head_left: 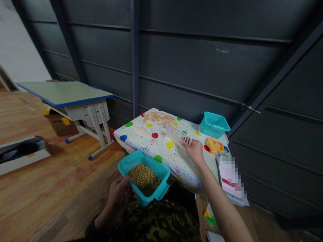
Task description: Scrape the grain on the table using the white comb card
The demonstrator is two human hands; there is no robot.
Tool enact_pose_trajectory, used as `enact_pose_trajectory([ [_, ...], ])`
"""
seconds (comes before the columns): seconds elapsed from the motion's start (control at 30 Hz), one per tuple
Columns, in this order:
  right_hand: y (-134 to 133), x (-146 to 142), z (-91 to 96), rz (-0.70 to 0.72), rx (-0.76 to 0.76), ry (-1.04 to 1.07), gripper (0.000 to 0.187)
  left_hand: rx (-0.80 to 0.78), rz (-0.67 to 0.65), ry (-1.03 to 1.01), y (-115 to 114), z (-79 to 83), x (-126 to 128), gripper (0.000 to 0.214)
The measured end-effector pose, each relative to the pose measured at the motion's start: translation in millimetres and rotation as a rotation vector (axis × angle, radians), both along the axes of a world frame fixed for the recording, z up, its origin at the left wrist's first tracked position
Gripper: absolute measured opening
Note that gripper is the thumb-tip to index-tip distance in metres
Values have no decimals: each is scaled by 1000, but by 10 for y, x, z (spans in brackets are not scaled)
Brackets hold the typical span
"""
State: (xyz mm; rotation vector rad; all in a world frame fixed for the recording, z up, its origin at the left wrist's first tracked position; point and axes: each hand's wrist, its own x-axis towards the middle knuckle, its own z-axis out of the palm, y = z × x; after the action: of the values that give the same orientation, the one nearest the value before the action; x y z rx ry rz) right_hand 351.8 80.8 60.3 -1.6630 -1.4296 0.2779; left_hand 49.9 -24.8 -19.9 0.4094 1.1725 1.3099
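Observation:
My left hand (121, 189) grips the near left rim of a teal plastic container (164, 173), thumb over the edge, in front of the table's near edge. Yellowish round beans (142, 174) lie inside it, with darker ones toward the near right corner. Over the middle of the table, my right hand (193, 149) is closed on the right end of a white slotted plastic basket (174, 135), which stands on its side or is tilted. Beyond the basket, light brown flaky bits (158, 117) are spread on the cloth. A whitish patch (141, 131) lies left of it.
A dotted tablecloth (136, 143) covers the table. At its right stand another teal container (214, 125), an orange cloth (214, 146) and a clipboard with paper (229, 171) and a red pen. A dark panelled wall (189, 60) rises behind; a school desk (68, 94) stands left.

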Motion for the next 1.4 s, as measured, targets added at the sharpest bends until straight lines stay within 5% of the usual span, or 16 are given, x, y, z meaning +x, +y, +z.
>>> enact_pose_trajectory([
  [0.77,-94,-28,-65,100,17,44,42,4,-15,-36,38,-162,-27,36],
  [1.4,33,-70,-37,103,-49,40,38,14,10,13,-1,-4,-2,34],
])
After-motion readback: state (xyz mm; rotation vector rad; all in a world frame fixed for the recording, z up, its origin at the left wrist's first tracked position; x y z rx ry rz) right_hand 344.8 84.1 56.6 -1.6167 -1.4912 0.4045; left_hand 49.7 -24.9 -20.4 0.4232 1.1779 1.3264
